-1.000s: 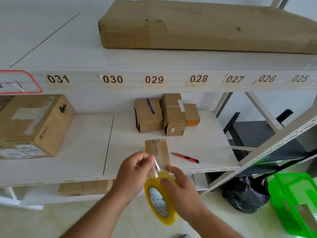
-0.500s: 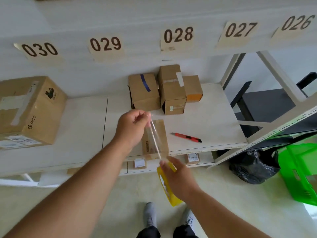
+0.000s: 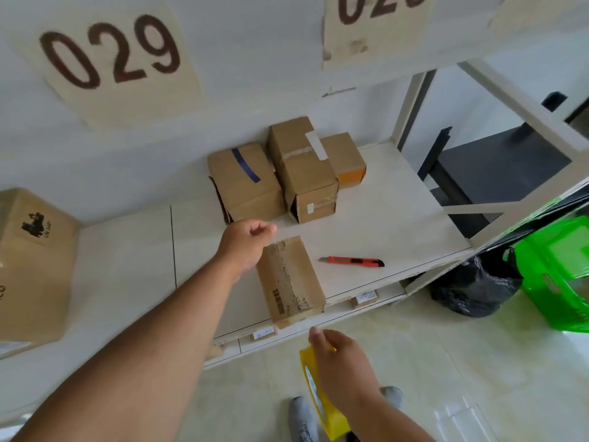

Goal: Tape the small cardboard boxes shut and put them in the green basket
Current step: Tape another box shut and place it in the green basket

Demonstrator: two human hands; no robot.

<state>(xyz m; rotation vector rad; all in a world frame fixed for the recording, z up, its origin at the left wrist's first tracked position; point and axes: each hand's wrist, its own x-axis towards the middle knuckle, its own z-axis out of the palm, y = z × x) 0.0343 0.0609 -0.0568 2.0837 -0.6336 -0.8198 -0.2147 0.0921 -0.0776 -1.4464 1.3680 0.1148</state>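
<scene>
A person's left hand (image 3: 247, 242) is now pinching a tape strip at the small cardboard box's (image 3: 291, 280) far end on the shelf (image 3: 376, 237), stretched further from the yellow tape roll (image 3: 322, 401) gripped by the right hand (image 3: 345, 366), so sealing is beginning.

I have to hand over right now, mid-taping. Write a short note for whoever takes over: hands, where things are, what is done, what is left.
Left hand: closed in a pinch at the far end of the box at the shelf's front edge; any tape strip is too faint to make out.
Right hand: holds the yellow tape roll below the shelf edge.
Three more small boxes sit at the back of the shelf; red utility knife lies right of the front box.
Green basket is on the floor to the right; its contents are unclear.
Done: nothing clearly finished.
Left: tape this box, basket it, then the rest.
</scene>
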